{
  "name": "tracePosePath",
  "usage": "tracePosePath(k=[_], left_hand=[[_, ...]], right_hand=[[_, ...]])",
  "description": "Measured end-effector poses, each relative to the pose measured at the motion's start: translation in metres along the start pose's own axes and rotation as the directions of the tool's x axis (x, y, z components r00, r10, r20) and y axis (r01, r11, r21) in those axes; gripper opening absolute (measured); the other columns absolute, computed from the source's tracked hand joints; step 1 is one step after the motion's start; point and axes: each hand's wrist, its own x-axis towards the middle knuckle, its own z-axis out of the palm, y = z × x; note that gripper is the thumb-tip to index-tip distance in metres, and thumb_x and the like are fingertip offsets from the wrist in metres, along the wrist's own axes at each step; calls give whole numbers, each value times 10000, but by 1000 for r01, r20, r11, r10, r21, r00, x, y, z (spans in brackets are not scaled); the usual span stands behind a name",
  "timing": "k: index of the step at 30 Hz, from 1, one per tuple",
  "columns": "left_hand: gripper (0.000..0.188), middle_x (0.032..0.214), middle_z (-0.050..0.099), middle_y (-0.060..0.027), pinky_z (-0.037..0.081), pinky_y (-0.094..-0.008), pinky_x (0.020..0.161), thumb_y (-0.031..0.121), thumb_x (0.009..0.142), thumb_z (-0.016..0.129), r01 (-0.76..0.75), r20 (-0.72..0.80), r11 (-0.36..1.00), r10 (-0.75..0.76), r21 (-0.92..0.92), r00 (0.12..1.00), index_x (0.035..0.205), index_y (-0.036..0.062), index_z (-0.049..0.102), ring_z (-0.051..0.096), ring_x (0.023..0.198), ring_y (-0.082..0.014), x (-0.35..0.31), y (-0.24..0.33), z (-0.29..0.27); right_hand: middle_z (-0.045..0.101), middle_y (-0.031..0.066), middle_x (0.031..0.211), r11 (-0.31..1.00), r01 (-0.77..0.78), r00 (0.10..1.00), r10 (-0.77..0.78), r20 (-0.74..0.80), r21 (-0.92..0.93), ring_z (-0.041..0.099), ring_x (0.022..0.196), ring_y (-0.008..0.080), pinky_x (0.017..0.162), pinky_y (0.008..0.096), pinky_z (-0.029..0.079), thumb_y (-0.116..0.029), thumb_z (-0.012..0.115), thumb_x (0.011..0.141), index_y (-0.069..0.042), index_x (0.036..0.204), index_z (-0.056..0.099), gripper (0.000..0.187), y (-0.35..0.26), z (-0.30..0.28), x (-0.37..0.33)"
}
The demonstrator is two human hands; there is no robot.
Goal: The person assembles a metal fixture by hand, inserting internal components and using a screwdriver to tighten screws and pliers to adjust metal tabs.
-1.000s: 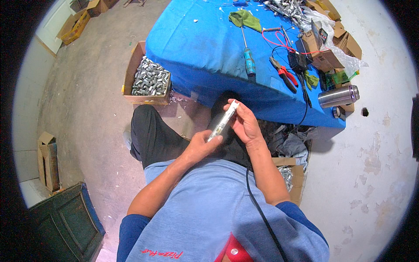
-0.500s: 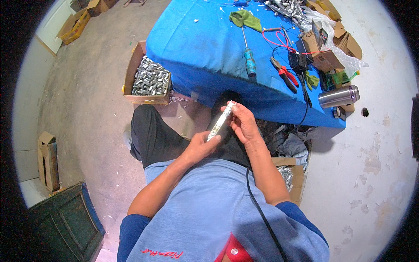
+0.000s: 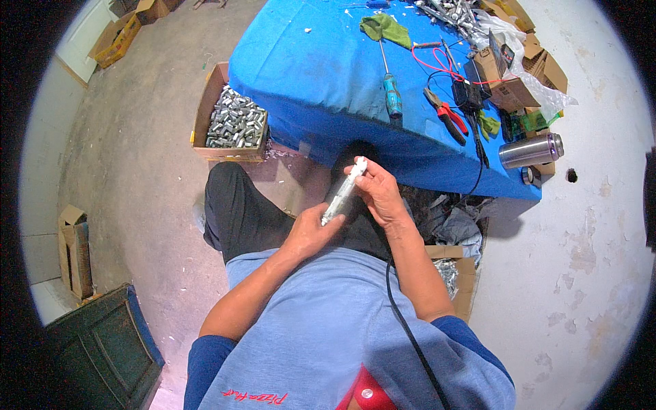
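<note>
Above my lap I hold a slim, whitish-silver bar-shaped piece (image 3: 341, 196), tilted with its far end up to the right. My left hand (image 3: 311, 231) grips the near end, thumb pressed along it. At the far end, the fingers of my right hand (image 3: 380, 194) are closed round the tip, where a white lumpy bit shows. What exactly the piece is, I cannot make out. Both hands are just short of the table's blue cloth (image 3: 307, 102).
On the table lie a screwdriver (image 3: 391, 96), red-handled pliers (image 3: 447, 117), a green cloth (image 3: 385, 29) and a steel flask (image 3: 531, 150). A carton of small metal pieces (image 3: 236, 123) stands on the floor at left. A black cable (image 3: 410, 328) runs down over my shirt.
The bar has turned slightly in my hands, so a different, plainer side shows. Both hands have shifted only a little and keep their hold.
</note>
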Motion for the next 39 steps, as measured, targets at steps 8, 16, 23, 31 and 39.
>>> tracePosePath(k=[8, 16, 23, 31, 39], left_hand=[[337, 727, 571, -25, 438, -309, 593, 321, 929, 613, 53, 43, 992, -49, -111, 998, 959, -14, 613, 514, 668, -111, 0, 2, -1], [407, 704, 529, 3, 410, -279, 559, 404, 964, 561, 30, 107, 984, -12, -173, 994, 944, -1, 582, 480, 643, -89, 1, -7, 2], [429, 700, 526, 0, 412, -278, 561, 426, 976, 537, 86, 183, 976, -49, -201, 982, 967, -2, 567, 479, 638, -91, 2, -9, 3], [362, 698, 524, -1, 415, -286, 566, 356, 977, 547, 95, 166, 987, -72, -133, 983, 974, -5, 573, 482, 639, -93, 3, -12, 4], [333, 695, 523, -2, 415, -294, 569, 326, 971, 554, 81, 136, 995, -73, -51, 988, 964, -7, 571, 483, 639, -97, 3, -10, 4]], right_hand=[[634, 119, 1147, 1000, 1, 996, -1, 84, -3, 627, 975, 162, 875, 297, 507, -109, 653, 884, 38, 1289, 496, 458, -6, 4, -1], [663, 57, 1016, 997, -33, 999, 30, -36, -76, 630, 862, 118, 737, 243, 503, -79, 619, 873, 10, 1173, 582, 315, -6, 8, -1], [665, 41, 951, 994, -40, 992, 28, -124, -97, 628, 791, 108, 685, 239, 502, -111, 650, 860, -5, 1122, 598, 288, -3, 7, -1], [671, 34, 934, 989, -57, 989, 38, -142, -139, 623, 775, 104, 683, 242, 494, -130, 645, 855, -18, 1073, 620, 246, -5, 9, 0], [680, 39, 878, 974, -59, 987, 25, -158, -218, 620, 740, 104, 661, 241, 489, -114, 623, 834, -17, 992, 652, 187, -2, 7, 3]])
